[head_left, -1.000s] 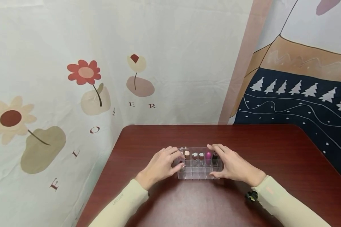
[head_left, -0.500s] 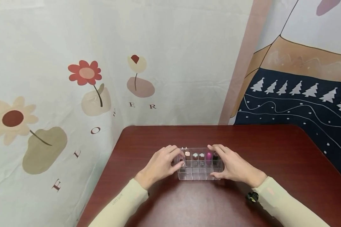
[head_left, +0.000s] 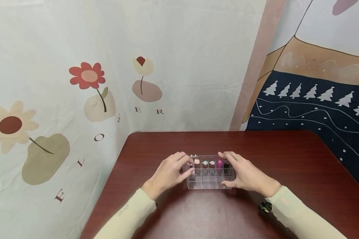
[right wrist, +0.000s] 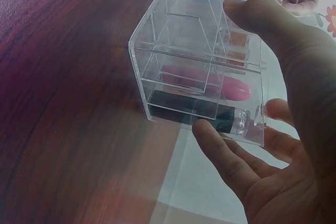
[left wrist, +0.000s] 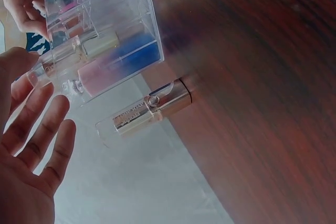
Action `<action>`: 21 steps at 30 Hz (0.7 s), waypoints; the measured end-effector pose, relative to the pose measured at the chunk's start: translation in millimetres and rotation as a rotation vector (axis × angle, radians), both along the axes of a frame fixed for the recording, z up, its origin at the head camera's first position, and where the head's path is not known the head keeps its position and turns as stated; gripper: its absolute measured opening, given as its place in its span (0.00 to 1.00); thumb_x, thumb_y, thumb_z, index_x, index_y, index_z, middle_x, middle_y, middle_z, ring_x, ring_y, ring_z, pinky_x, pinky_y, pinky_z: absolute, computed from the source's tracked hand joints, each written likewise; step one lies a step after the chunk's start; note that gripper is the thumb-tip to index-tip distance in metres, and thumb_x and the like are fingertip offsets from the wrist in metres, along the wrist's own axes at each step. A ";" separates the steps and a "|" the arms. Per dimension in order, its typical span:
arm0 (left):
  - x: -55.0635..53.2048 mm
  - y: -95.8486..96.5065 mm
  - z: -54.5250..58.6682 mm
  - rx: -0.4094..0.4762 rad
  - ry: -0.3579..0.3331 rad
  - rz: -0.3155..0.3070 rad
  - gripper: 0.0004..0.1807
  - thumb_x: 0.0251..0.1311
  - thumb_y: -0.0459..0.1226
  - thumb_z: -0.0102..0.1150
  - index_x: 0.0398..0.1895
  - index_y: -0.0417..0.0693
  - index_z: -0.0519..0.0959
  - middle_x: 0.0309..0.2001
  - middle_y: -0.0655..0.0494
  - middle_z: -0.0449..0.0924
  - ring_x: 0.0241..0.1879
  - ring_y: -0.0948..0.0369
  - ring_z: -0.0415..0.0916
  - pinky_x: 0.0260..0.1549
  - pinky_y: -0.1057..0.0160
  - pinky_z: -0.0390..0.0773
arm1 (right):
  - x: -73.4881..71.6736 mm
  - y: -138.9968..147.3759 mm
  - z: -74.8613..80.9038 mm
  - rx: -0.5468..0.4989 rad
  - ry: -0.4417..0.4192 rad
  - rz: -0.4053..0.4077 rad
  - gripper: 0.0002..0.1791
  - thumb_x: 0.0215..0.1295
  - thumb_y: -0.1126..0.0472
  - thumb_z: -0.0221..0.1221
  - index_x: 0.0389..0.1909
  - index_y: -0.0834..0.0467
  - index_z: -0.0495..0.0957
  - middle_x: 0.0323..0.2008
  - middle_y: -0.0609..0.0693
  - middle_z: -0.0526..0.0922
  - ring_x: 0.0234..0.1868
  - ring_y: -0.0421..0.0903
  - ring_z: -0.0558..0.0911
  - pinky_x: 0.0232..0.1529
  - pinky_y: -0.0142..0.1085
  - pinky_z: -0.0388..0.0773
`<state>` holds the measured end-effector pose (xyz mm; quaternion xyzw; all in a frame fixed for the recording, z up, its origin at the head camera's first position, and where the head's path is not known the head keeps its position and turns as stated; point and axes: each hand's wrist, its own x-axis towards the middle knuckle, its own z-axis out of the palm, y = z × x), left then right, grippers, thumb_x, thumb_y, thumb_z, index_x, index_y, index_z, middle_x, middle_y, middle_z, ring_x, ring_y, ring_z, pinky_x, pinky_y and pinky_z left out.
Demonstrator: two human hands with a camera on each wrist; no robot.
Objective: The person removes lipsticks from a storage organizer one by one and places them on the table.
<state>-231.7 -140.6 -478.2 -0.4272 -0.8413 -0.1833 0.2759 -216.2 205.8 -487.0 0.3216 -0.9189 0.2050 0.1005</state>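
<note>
A clear lipstick organizer (head_left: 210, 183) stands on the table between both hands. My left hand (head_left: 170, 169) pinches the clear cap of a lipstick (left wrist: 63, 59) at the organizer's left end; the tube's lower part shows through the clear wall. Behind it stands a pink-and-blue tube (left wrist: 118, 64). My right hand (head_left: 246, 171) grips the right end, thumb at the front and fingers along the side and back. The rear row holds a brown tube (head_left: 197, 164), two silver-topped tubes (head_left: 205, 164), a magenta tube (head_left: 219, 165) and a dark green tube (right wrist: 189, 111).
A gold lipstick with a clear cap (left wrist: 152, 109) stands outside the organizer, close behind its left end. The dark red wooden table (head_left: 179, 215) stretches around, with a printed flower cloth (head_left: 197, 66) beyond its far edge. The right wrist wears a dark band (head_left: 265, 207).
The left thumb and fingers have shifted up slightly; the dark tube seen under the left thumb earlier is no longer visible there. My right hand and the organizer stay put.
</note>
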 end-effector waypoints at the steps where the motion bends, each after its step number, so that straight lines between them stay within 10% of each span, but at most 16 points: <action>1: -0.2 0.4 0.2 0.006 0.009 -0.003 0.12 0.66 0.37 0.85 0.46 0.51 0.89 0.41 0.60 0.88 0.36 0.65 0.78 0.39 0.66 0.85 | 0.0 0.1 0.1 -0.001 -0.003 0.000 0.60 0.52 0.45 0.92 0.83 0.62 0.74 0.75 0.62 0.83 0.70 0.60 0.87 0.72 0.60 0.88; 21: 1.1 -8.0 18.2 0.072 0.033 -0.006 0.12 0.67 0.38 0.84 0.49 0.51 0.90 0.45 0.60 0.91 0.37 0.60 0.86 0.40 0.65 0.88 | -3.0 -0.1 -0.6 0.002 0.008 0.013 0.60 0.52 0.44 0.92 0.82 0.62 0.74 0.75 0.62 0.83 0.70 0.59 0.87 0.72 0.60 0.89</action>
